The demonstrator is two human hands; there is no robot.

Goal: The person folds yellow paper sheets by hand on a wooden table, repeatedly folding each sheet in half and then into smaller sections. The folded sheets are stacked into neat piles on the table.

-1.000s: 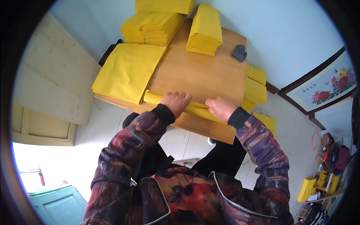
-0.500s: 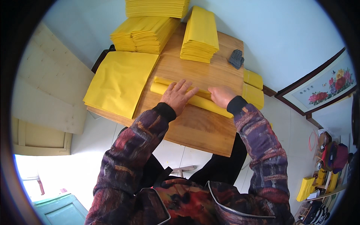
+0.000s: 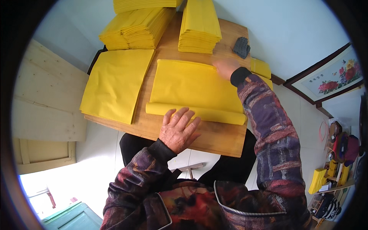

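Note:
A yellow sheet, paper or thin felt, lies spread on the wooden table in front of me, its near edge turned over into a rounded fold. My left hand is open at the near side of this fold, fingers apart, fingertips over or against it; whether they press is unclear. At the sheet's far edge, my right hand is closed with its fingertips at the border, slightly blurred. To the left lies a flat pile of yellow sheets.
Folded yellow stacks stand at the table's far left, and another tall stack at far centre. A dark grey cloth lies near the far right corner. More yellow bundles sit beyond the right edge of the wooden table.
The narrow yellow roll has been opened out into a broad sheet. My right hand has moved away from me to its far edge; my left hand has drawn back toward me.

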